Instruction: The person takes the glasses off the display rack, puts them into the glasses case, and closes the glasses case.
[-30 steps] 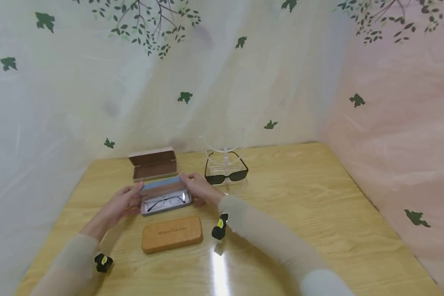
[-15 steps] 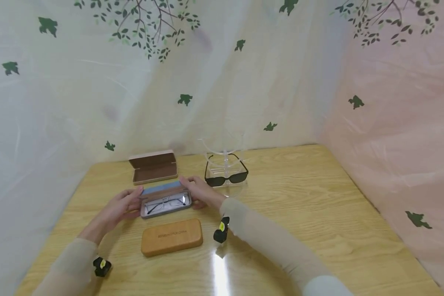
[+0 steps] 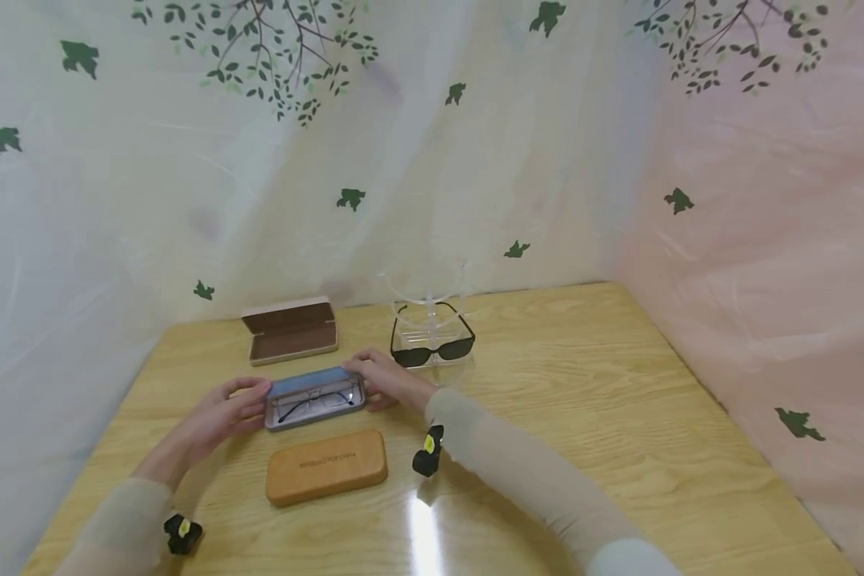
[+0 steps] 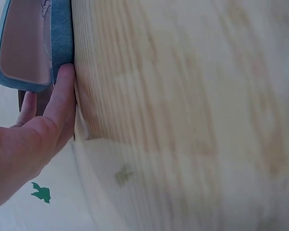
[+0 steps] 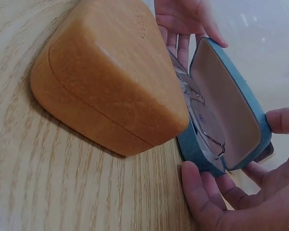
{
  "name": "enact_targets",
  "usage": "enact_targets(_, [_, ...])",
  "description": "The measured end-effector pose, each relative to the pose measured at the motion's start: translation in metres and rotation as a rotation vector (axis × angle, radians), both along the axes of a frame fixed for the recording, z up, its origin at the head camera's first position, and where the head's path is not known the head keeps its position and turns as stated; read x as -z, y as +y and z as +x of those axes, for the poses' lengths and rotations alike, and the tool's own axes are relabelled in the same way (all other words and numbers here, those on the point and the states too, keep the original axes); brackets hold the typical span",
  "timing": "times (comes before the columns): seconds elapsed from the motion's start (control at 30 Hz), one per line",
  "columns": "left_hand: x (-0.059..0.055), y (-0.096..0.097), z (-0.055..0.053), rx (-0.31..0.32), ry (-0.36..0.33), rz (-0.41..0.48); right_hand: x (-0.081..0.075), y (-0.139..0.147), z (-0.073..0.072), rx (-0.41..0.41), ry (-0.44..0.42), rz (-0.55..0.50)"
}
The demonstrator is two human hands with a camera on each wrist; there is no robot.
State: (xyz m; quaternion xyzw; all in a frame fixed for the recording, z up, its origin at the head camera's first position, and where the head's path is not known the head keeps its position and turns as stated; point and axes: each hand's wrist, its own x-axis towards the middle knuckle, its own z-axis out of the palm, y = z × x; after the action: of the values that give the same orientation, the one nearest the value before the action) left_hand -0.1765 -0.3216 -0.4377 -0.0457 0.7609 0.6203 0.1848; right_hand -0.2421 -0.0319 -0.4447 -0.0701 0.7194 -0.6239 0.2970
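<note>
I saw the left hand [image 3: 219, 414] at nine and right hand [image 3: 389, 378] at three o'clock gripping the blue case [image 5: 196, 155] — glasses [image 5: 208, 124] were in, lid [image 3: 306, 383] wasn't down yet, orange case [image 3: 326, 468] sat at six

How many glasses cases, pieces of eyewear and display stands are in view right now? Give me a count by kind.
Cases: 3 (blue case, orange case, brown-lined case)
Eyewear: 2 (clear-lens glasses, dark sunglasses)
Stands: 1 (clear stand)
Total: 6
</note>
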Motion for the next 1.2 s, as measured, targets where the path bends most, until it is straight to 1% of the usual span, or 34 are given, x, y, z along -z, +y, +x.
enact_targets(0.1, [0.002,-0.001,0.000,-0.011,-0.018,0.005,0.002,0.000,0.000,-0.009,-0.001,0.007])
enact_targets(0.3, [0.005,-0.002,0.000,-0.002,-0.024,0.021,0.005,0.002,-0.002,-0.026,0.000,0.014])
enact_targets(0.43, [0.008,-0.001,0.002,0.016,-0.014,-0.042,0.009,0.004,-0.003,-0.065,0.054,0.059])
enact_targets(0.5, [0.009,0.000,0.002,0.029,0.008,-0.094,0.010,0.004,-0.003,-0.077,0.081,0.077])
enact_targets(0.57, [0.009,0.001,0.002,0.035,0.023,-0.125,0.010,0.004,-0.004,-0.083,0.093,0.084])
enact_targets(0.8, [0.009,0.000,0.001,0.032,0.019,-0.141,0.014,0.002,-0.003,-0.081,0.103,0.069])
enact_targets(0.93, [0.008,0.003,0.000,0.030,0.014,-0.142,0.017,0.004,-0.005,-0.078,0.108,0.063])
enact_targets(1.07, [0.005,0.006,-0.003,0.025,0.026,-0.149,0.018,0.006,-0.005,-0.080,0.118,0.047])
enact_targets(1.13, [0.002,0.007,-0.005,0.033,0.044,-0.170,0.017,0.007,-0.004,-0.078,0.135,0.046])
enact_targets(1.2, [-0.003,0.008,-0.007,0.052,0.078,-0.221,0.015,0.009,-0.003,-0.079,0.158,0.049])
